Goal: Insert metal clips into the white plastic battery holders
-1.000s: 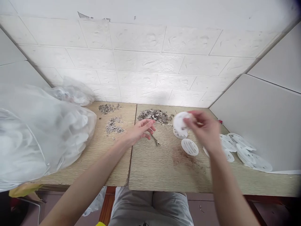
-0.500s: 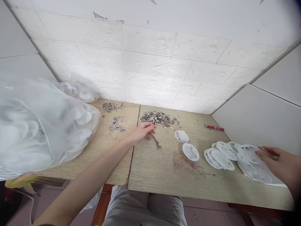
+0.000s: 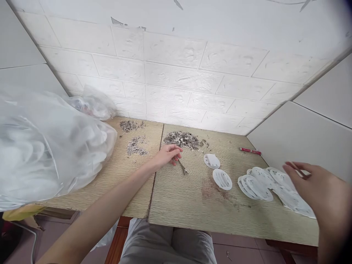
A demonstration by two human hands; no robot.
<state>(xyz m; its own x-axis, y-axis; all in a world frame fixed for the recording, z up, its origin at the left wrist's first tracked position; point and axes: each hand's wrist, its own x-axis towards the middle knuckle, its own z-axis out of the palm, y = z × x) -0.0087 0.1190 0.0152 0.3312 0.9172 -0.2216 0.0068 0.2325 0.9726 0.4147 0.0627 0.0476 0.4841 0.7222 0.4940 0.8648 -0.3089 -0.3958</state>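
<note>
My left hand [image 3: 168,155] rests on the table with its fingers closed around a thin metal tool, which looks like tweezers [image 3: 182,167]. The tool's small forked tip points toward the front of the table. Behind these fingers lies a heap of small metal pieces [image 3: 183,139]. To the right, my right hand [image 3: 310,179] hovers over overlapping white plastic discs [image 3: 255,187], thumb and fingers drawn together. Whether anything sits between them I cannot make out. Two separate white discs, one farther back [image 3: 211,161] and one nearer [image 3: 222,179], lie between my hands.
Smaller piles of metal bits [image 3: 137,145] lie on the left board. A large clear bag of white parts [image 3: 55,146] takes up the left side. A red pen-like object [image 3: 250,150] lies by the right panel. A white brick-patterned wall [image 3: 176,77] closes off the back.
My right hand has risen and drawn back slightly left from the disc pile, uncovering more of the discs. My left hand and the tool keep their place.
</note>
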